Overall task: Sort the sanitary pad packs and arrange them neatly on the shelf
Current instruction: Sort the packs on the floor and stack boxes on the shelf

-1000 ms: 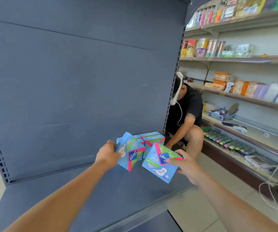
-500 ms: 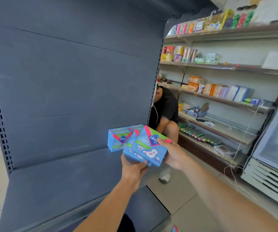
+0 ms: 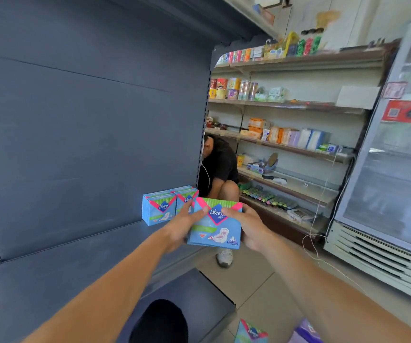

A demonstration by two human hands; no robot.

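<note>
Fingers of the left hand (image 3: 179,229) and right hand (image 3: 250,226) curled round opposite short edges of a blue pad pack (image 3: 215,224), its long axis crosswise, held just right of and in front of the shelved packs (image 3: 168,206) on the grey shelf (image 3: 75,258).

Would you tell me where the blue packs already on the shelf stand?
The shelved blue packs stand at the grey shelf's right end against the back panel, just left of the held pack.
</note>
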